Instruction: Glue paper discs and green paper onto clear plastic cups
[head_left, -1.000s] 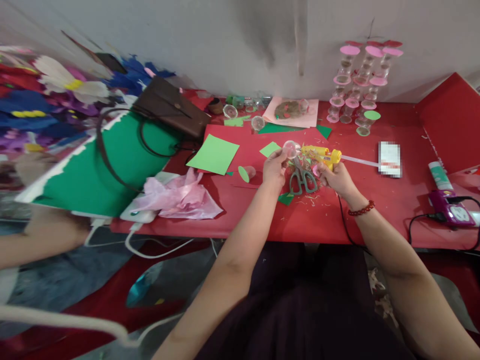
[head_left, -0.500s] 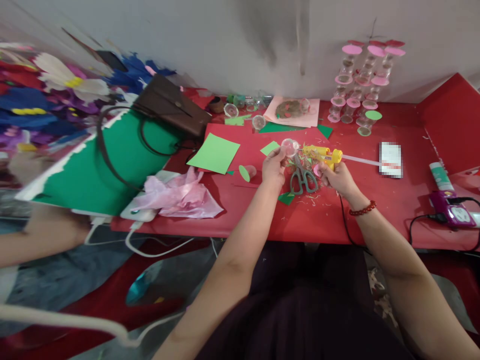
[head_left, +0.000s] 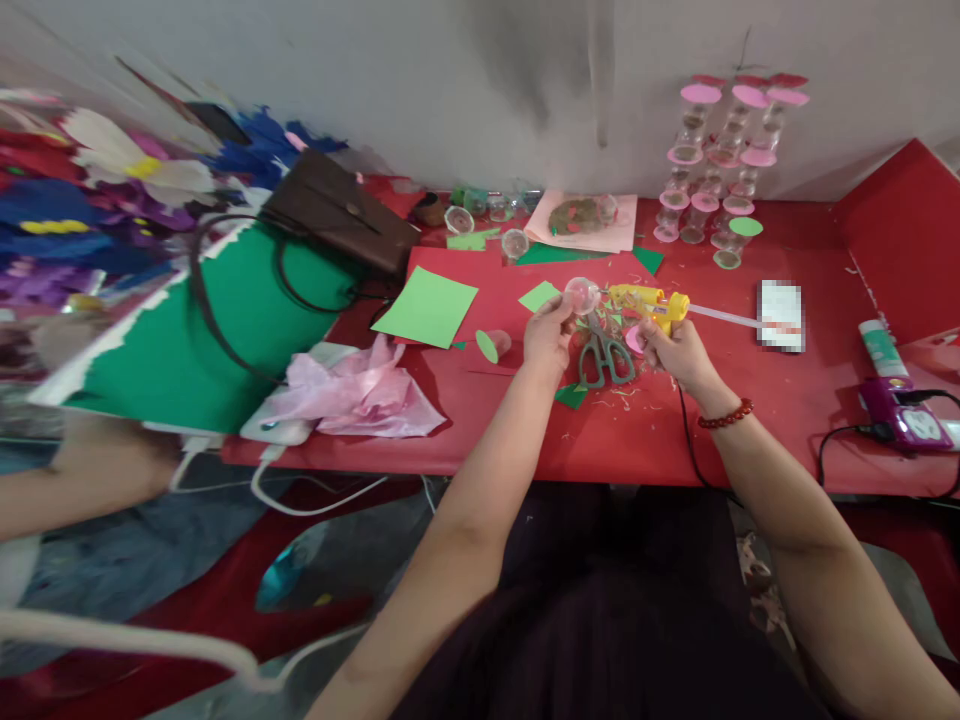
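Between the fingers of my left hand is a small clear plastic cup, its round opening turned up toward me. My right hand grips a yellow hot glue gun, with its nozzle at the cup's right rim; whether they touch I cannot tell. A long translucent glue stick juts from the gun's back end. Under my hands lie grey-handled scissors among paper scraps. A pink paper disc shows beside my right fingers. Left of my left hand, a clear cup with a green disc lies on its side.
Joined clear cups with pink discs stand by the wall. Light green paper, a pink plastic bag and a brown handbag are at left. A purple power strip sits right. Another person's arm reaches in at left.
The cup in my left hand has tilted slightly toward the glue gun. Both hands stay in nearly the same place, and the camera view has shifted a little.
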